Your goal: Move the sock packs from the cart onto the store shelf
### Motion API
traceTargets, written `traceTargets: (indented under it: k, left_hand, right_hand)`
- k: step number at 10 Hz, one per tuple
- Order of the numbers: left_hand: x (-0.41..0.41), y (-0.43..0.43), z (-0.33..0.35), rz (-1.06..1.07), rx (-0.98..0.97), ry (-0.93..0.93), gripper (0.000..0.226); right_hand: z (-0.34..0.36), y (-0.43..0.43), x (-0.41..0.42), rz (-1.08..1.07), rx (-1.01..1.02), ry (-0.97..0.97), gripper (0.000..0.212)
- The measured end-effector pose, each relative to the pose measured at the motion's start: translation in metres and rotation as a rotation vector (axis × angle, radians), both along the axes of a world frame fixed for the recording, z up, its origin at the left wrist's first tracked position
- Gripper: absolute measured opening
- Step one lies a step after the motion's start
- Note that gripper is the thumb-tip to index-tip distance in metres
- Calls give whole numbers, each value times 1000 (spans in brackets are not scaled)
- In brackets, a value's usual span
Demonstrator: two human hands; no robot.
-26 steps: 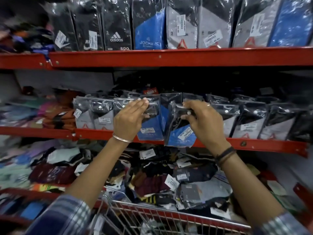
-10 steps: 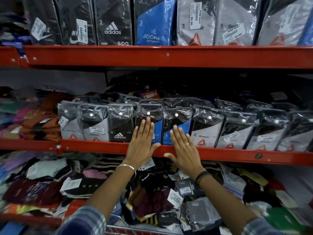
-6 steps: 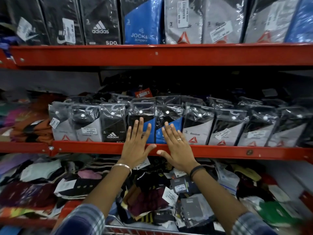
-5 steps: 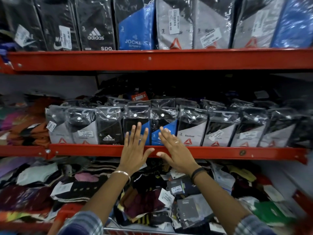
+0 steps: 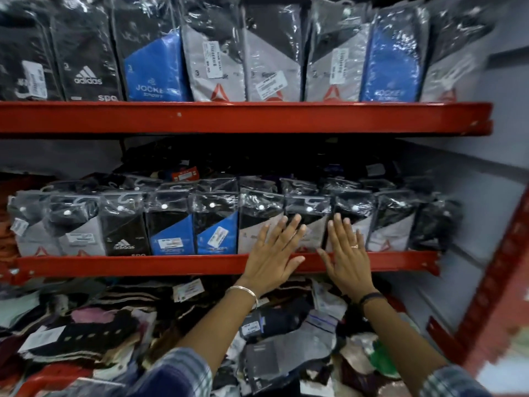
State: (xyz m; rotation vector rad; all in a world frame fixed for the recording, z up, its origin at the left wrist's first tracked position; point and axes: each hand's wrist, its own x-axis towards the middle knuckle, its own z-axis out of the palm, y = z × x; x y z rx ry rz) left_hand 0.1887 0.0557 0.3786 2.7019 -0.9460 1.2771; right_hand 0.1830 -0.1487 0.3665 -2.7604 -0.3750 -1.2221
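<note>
Red steel fronts the middle shelf (image 5: 171, 265), and my two hands lie flat against the row of sock packs (image 5: 217, 224) standing on it. I have my left hand (image 5: 272, 253) spread, fingers splayed, palm across the shelf lip and fingertips on a grey-fronted pack (image 5: 257, 227). My right hand (image 5: 347, 255) is just beside it, equally open and flat, fingertips on the next grey pack (image 5: 352, 222) over. Neither hand holds anything; both only press. The packs stand upright side by side, long axes vertical, faces toward me, directly ahead of and slightly above my palms. They fill the shelf from left to right, and the right hand is nearer the row's far right end. I judge this a squaring-up push on packs already placed. The cart is out of view, presumably below and behind my arms, so any further pack means reaching downward.
</note>
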Motion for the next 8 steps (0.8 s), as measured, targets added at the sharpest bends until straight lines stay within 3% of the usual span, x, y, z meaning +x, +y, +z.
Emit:
traceTargets:
  k: [3, 5, 8]
  left_hand:
    - [33, -42, -19, 169, -36, -9, 64]
    - [39, -46, -25, 212, -19, -30, 63]
    - [10, -40, -18, 199, 61, 23, 61]
  right_hand:
    - [3, -22, 43, 15, -113, -95, 62]
    - [-1, -19, 51, 33, -85, -142, 58]
    - [-7, -19, 29, 90, -54, -76, 59]
